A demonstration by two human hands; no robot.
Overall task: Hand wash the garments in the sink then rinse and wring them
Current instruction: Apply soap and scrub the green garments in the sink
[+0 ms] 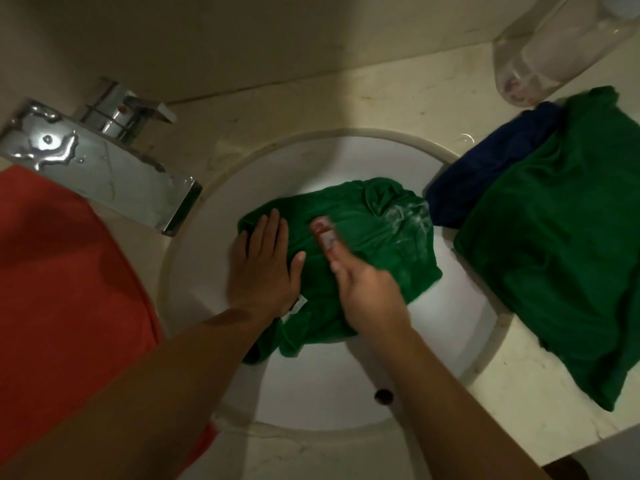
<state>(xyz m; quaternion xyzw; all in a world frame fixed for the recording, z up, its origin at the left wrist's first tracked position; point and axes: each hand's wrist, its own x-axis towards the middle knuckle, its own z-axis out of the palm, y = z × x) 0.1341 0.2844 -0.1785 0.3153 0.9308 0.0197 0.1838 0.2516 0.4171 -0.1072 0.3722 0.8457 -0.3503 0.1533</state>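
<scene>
Pressing green garment, white label illegible

my pale counter, orange cloth at left, chrome tap, green garment over blue garment at right, clear bottle beyond

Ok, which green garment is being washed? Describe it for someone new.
Find the round white sink beside the chrome tap. The green garment in the basin lies crumpled under the left hand and right hand. Unlike the second green garment, flat on the counter over a blue garment, it carries white suds.
</scene>
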